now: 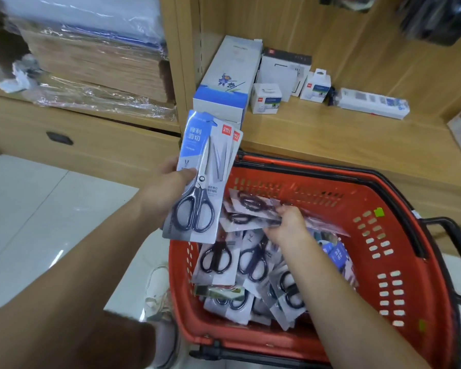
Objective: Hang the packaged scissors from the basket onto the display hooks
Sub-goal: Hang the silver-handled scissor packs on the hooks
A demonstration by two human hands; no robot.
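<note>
A white shoe (157,288) stands on the pale tiled floor (24,195), just beside the left wall of a red basket (415,249). Inside the basket lies a heap of loose packs (216,259), black-handled scissors on white cards. They overlap at all angles and fill mostly the left and middle.

The right hand (285,225) reaches in from the near side. Its fingers are curled round the edge of a few fanned packs (250,209) that rest on top of the heap toward the basket's far wall.

The left hand (171,182) is raised over the basket's far left corner. It is clamped on a stack of held packs (197,155), with the thumb across the front card. The stack stands nearly upright, leaning a little right. The front card is blue and white with black-handled scissors, and the corners of further cards show behind it.

Beyond the basket runs a wooden shelf (330,134). Near its left end a tall blue and white box (224,83) lies on it, with small white boxes (266,98) beside that and a long white package (373,102) farther right. In the bay to the left sits a plastic-wrapped stack of paper (99,62), above a drawer with a dark handle (59,138).
</note>
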